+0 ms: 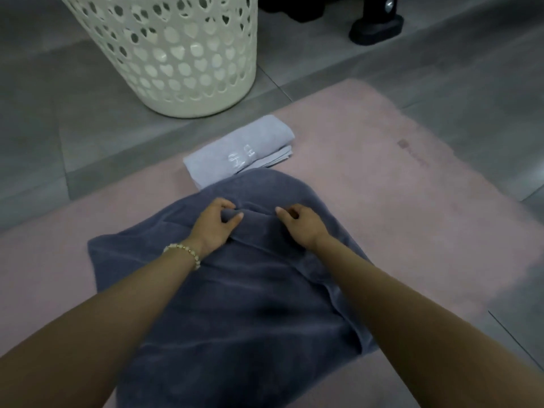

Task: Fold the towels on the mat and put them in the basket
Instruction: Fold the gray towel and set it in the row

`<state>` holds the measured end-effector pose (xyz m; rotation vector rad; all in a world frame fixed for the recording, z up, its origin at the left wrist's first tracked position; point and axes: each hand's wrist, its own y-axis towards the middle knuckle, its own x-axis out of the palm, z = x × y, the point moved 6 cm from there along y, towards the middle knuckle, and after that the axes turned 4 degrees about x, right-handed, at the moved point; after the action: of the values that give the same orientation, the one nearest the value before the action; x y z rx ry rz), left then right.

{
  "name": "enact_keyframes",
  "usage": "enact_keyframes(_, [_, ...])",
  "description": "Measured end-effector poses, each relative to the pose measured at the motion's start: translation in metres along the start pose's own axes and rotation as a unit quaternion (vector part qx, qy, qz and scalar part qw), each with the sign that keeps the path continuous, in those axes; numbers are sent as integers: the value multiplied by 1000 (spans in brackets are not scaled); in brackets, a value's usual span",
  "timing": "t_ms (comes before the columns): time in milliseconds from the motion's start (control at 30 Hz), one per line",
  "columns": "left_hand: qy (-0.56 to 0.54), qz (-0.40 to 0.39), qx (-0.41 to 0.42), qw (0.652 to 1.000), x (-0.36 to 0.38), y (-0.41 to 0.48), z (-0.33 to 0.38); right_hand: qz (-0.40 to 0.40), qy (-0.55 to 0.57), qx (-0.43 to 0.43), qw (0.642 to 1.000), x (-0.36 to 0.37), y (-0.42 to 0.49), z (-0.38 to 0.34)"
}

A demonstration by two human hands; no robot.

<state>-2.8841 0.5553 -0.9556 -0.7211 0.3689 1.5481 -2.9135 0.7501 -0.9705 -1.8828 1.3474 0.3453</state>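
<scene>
- Towels, two in total: a dark grey towel [235, 304] is lying spread and rumpled on the near middle of the mat. A light grey towel [235, 145] is sitting folded just beyond it, and the dark one's far edge is overlapping its near edge.
- One pink mat [382, 178] is lying under both. It's showing loads of bare room to the right and far right, and only a narrower strip to the left of the dark towel. The folded towel is sitting right by the mat's far edge.
- One cream basket [176, 54] with holes all over is standing upright on the grey floor [88, 128], far and left of centre. It's off the mat, near the folded towel but not touching it.
- Two hands are working side by side on the far part of the dark towel. The left hand [216, 223] is pinching a raised ridge of fabric between thumb and fingers, and one beaded bracelet [184, 251] is sitting on that wrist.
- The right hand [300, 226] is resting on the same towel just right of the ridge, fingers curled under and thumb pointing left. Can't tell if it's actually gripping any cloth.
- The dark towel's right edge is lying doubled over by the right forearm, while its left corner is lying flat on the mat.
- One black stand foot [375, 29] is sitting on the floor at the far right, well apart from the rest.
</scene>
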Motion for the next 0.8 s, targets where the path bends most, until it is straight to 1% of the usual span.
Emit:
enact_keyframes(67, [-53,31,75,995,-8,9,15,-25,41,12,999,4,6,-5])
enact_keyframes(133, [-69,41,92,993,-12,19,25,-4,144,-10,990,0,8,-11])
enact_keyframes(167, [-40,47,93,994,-14,25,27,6,194,-27,981,-3,9,-12])
enact_keyframes(200, [17,46,83,995,-15,29,27,8,222,-37,974,-6,9,-11])
enact_keyframes(233, [85,33,67,994,-14,33,26,1,228,-38,973,-7,8,-9])
enact_keyframes(300, [193,-3,39,980,-11,36,22,-33,186,-33,981,-6,3,-9])
enact_keyframes(333, [225,-13,23,974,-10,37,19,-46,155,-30,986,-4,1,-8])
enact_keyframes(433, [258,-32,-29,965,-13,33,9,-40,121,-31,991,-6,-8,-7])
enact_keyframes(500, [280,-56,-15,958,-16,27,4,-35,109,-43,992,-9,-15,-10])
enact_keyframes(567, [310,-85,24,946,-17,21,1,-44,87,-63,993,-11,-24,-15])
enact_keyframes(633, [299,-127,48,945,-16,13,2,-56,74,-74,993,-13,-32,-21])
enact_keyframes(667, [267,-136,41,953,-16,10,3,-62,71,-67,993,-14,-37,-21])
enact_keyframes(733, [186,-134,-5,973,-16,0,3,-83,74,-45,993,-13,-44,-17])
enact_keyframes(800, [121,-155,-33,980,-10,-14,5,-103,74,-22,992,-11,-54,-10])
